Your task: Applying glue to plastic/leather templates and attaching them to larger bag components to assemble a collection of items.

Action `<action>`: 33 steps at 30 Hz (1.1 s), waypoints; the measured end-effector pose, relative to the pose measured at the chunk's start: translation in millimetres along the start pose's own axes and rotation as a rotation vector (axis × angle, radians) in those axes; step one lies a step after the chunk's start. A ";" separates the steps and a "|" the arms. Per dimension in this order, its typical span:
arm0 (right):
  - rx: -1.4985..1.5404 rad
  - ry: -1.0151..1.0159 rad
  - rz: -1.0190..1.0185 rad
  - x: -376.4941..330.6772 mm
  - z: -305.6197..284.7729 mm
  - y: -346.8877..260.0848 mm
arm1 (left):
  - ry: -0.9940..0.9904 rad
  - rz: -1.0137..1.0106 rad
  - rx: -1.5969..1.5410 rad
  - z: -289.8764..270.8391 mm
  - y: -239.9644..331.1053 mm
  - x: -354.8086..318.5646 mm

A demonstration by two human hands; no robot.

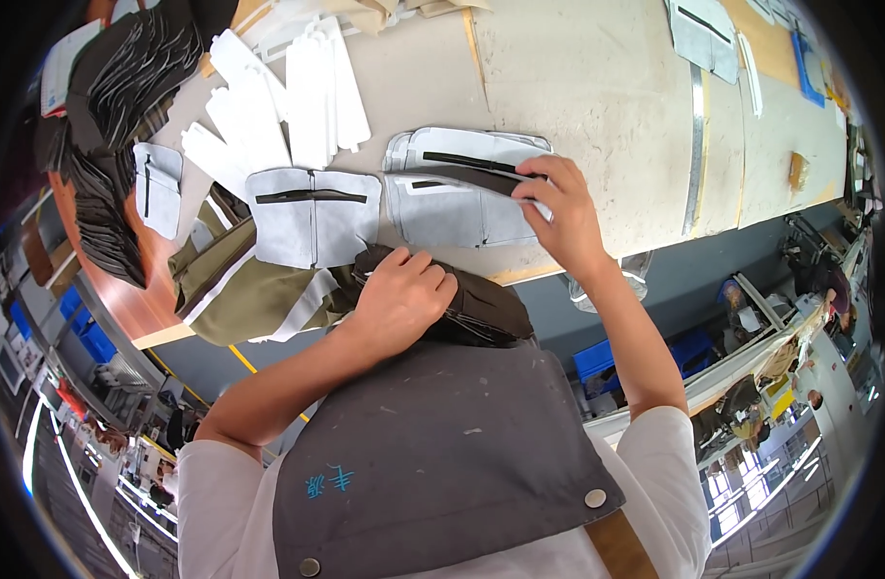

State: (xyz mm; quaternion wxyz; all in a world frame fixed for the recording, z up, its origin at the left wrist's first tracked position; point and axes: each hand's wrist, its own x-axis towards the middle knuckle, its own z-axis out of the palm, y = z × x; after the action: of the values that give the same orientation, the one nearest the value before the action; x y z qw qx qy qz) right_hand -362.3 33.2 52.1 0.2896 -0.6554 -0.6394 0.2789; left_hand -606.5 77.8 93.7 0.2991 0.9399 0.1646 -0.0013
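In the head view, the worker's right hand (563,207) has thumb and fingers pinched together on the near edge of the top pocket panel (481,143), tipping that edge up so a dark underside shows. The panel lies over a small stack of pale grey panels (452,217) near the front of the bench (587,77). The left hand (404,299) rests with curled fingers on a dark brown fabric bundle (486,304) at the bench's front edge; from where I stand I can't tell whether it grips or merely presses.

I'd call this partway through. The black slot strips are already on the panels I can make out, including the single pocket panel (312,217) just left of the stack, which overlaps an olive fabric piece (240,294) banded in white. What looks left to do is separating the top panel from the others; it isn't clear of them yet. I see no panel visibly joined to the brown bundle, so any joining is probably ahead. White flat strips (317,92) and layered dark fabric pieces (148,72) lie farther off, neither being touched.
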 end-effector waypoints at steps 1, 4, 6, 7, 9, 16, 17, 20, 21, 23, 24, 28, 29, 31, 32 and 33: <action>0.013 -0.035 -0.026 -2.7 -2.0 -2.7 | 0.005 0.001 -0.002 0.2 -0.6 0.4; 0.018 -0.099 -0.077 -6.0 -9.1 -12.7 | -0.006 -0.007 -0.013 1.0 -2.6 0.9; 0.059 -0.158 -0.129 -6.8 -11.2 -17.6 | -0.010 -0.012 -0.023 0.4 -3.2 1.6; 0.092 -0.188 -0.140 -6.7 -12.2 -18.1 | -0.015 -0.018 -0.030 0.3 -3.6 2.0; 0.154 -0.224 -0.119 -0.5 -16.7 -19.8 | -0.011 -0.020 -0.029 0.9 -4.6 2.6; -0.024 -0.010 0.201 14.3 -9.0 18.8 | -0.025 -0.015 -0.018 0.2 -8.1 6.5; -0.077 -0.038 0.236 12.5 -6.0 31.7 | -0.026 -0.014 -0.019 0.3 -8.4 7.1; -0.122 -0.090 0.226 15.0 -3.9 44.2 | -0.037 -0.023 -0.026 0.9 -9.3 8.3; -0.121 -0.091 0.227 16.7 -3.6 45.4 | -0.030 -0.021 -0.026 0.6 -9.8 9.0; 0.102 -0.145 0.377 20.2 -4.2 46.0 | -0.023 -0.018 -0.027 -0.2 -10.2 10.1; 0.102 -0.146 0.378 22.4 -4.8 46.0 | -0.026 -0.021 -0.028 -0.8 -10.3 10.5; 0.021 -0.273 0.435 32.5 -9.4 43.6 | -0.021 -0.028 -0.023 -0.4 -10.2 11.1; 0.033 -0.308 0.471 34.6 -9.1 43.4 | -0.022 -0.027 -0.023 0.2 -10.4 11.0; -0.024 -0.314 0.473 36.6 -6.2 43.6 | -0.048 -0.040 -0.019 2.1 -10.8 10.1; -0.080 -0.319 0.470 37.8 -4.9 44.2 | -0.049 -0.038 -0.021 2.6 -10.9 9.8; -0.082 -0.317 0.469 41.2 -6.1 44.1 | -0.045 -0.041 -0.023 2.2 -10.6 9.5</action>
State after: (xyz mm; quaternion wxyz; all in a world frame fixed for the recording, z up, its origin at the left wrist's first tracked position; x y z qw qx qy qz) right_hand -326.8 73.5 24.0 0.0871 -0.7449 -0.5182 0.4112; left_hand -600.5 87.6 85.0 0.3133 0.9327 0.1769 -0.0266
